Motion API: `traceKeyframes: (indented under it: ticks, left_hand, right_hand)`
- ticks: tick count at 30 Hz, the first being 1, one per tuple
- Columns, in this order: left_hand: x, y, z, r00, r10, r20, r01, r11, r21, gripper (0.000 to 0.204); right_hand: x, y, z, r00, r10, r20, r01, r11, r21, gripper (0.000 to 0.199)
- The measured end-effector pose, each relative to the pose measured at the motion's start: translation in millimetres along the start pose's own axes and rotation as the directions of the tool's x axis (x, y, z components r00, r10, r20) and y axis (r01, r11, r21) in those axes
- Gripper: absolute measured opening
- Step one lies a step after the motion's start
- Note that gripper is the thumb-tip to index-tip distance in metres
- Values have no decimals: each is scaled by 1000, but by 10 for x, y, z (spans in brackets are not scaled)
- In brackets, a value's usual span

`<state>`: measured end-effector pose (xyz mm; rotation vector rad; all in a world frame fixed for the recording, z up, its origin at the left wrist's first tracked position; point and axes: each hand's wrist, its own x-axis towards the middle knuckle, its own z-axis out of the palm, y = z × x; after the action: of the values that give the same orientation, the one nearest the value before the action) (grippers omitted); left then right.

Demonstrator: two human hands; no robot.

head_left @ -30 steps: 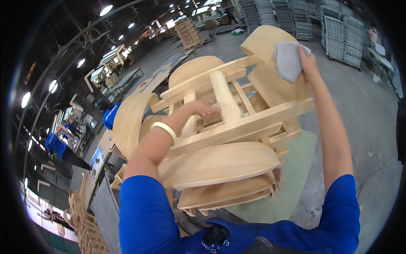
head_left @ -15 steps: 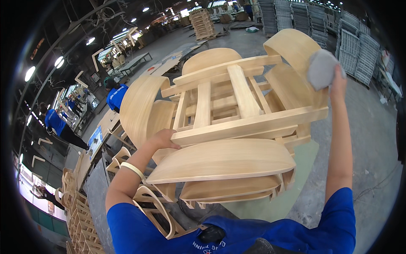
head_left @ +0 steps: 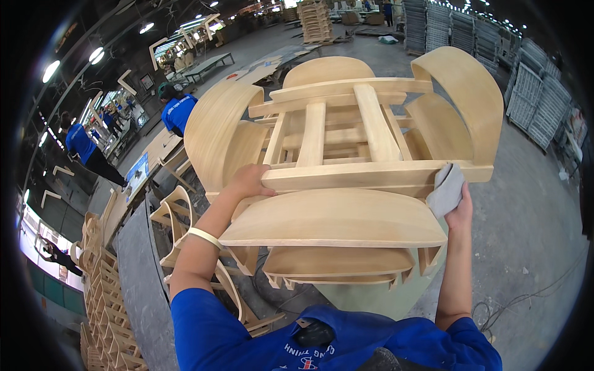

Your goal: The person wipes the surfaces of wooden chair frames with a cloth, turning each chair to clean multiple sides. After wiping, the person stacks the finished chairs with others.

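A pale wooden chair frame (head_left: pixel 346 177) with slats and curved panels lies in front of me, stacked over other wooden chair parts. My left hand (head_left: pixel 250 181) grips the left end of its front rail, fingers over the top edge. In my right hand (head_left: pixel 459 210) is a grey sandpaper disc (head_left: pixel 447 190), bent over the same rail near its right end. Part of that hand is hidden behind the disc. Just below the rail sits a curved wooden backrest (head_left: pixel 334 216). Tall bent panels rise at the left (head_left: pixel 213 133) and right (head_left: pixel 489 105).
Wooden chair frames (head_left: pixel 176 213) stand by my left arm, with a tall stack of them (head_left: pixel 108 297) farther left. A person in blue (head_left: pixel 179 112) is at a long worktable (head_left: pixel 148 164). Grey stacked racks (head_left: pixel 538 93) stand far right. Cables (head_left: pixel 526 297) lie on the floor.
My right hand has brought the sandpaper disc from the right bent panel down and left onto the front rail. My left hand keeps its place on the rail's left end.
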<state>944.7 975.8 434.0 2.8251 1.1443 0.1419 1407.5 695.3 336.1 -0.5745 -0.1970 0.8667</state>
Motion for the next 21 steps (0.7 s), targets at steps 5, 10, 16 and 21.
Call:
traceKeyframes:
  ticks: [5,10,16,21]
  left_hand:
    - [17,-17,18,1000,-16,18,16,1000,13,65]
    - [-3,12,8,1000,-6,-8,6,1000,21,61]
    - [7,-11,-23,999,-30,43,30,999,14,60]
    - [48,-56,48,1000,20,7,-20,999,-25,58]
  right_hand:
    - [55,-24,218,996,-49,-79,43,996,-84,47]
    - [279,173,191,975,-183,-128,172,981,-96,48]
    - [139,207,400,972,-199,-122,191,979,-76,50]
    - [127,198,504,965,-213,-150,205,976,-68,51]
